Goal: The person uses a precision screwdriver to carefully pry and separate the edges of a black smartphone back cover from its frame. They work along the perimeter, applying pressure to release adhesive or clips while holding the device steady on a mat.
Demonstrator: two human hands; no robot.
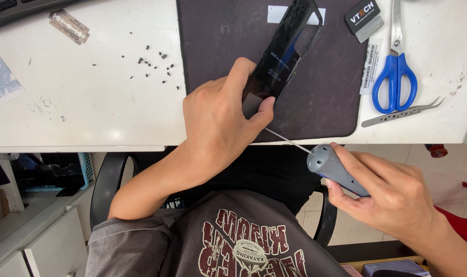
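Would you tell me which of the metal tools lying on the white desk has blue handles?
The scissors at the right of the dark mat; the tweezers just below them and the razor blade at far left are bare metal.

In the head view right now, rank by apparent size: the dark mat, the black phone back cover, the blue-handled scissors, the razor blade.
1. Dark mat
2. Black phone back cover, held by the left hand
3. Blue-handled scissors, nearly as long as the cover but cut off by the frame edge
4. Razor blade

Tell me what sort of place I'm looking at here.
Likely a phone repair bench: a black phone back cover on a dark work mat, a grey-handled screwdriver in the right hand, tweezers nearby.
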